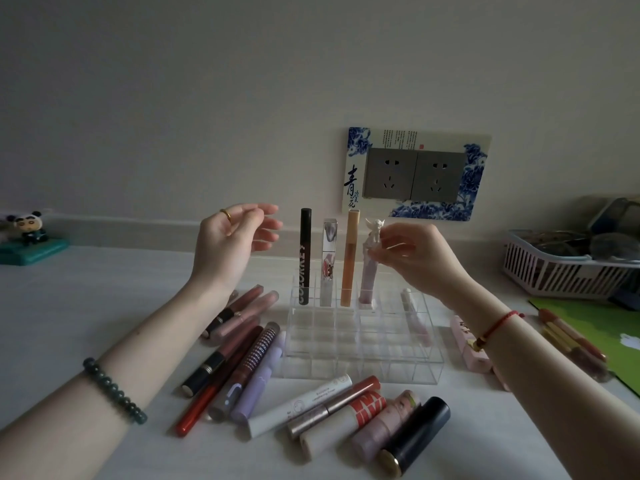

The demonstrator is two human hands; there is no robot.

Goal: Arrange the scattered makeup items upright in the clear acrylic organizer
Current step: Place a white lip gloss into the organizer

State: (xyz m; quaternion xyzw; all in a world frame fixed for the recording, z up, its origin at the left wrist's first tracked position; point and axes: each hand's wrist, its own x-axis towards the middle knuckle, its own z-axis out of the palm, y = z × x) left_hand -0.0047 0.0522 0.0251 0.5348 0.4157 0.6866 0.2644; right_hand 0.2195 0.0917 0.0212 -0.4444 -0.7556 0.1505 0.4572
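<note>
Lilac tube [367, 277] stood in the organizer's [363, 344] back row beside the orange tube [349, 258], right hand [412, 258] pinching its figurine cap, left hand [232, 244] open and empty above the organizer; a careless release could've tipped it into that neighbor.

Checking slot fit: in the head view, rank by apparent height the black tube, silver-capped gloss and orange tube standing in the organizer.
1. Black tube and orange tube: look alike, unranked.
2. Silver-capped gloss: shortest.

Head view looks forward, slightly down, close over the table [104, 306].
</note>
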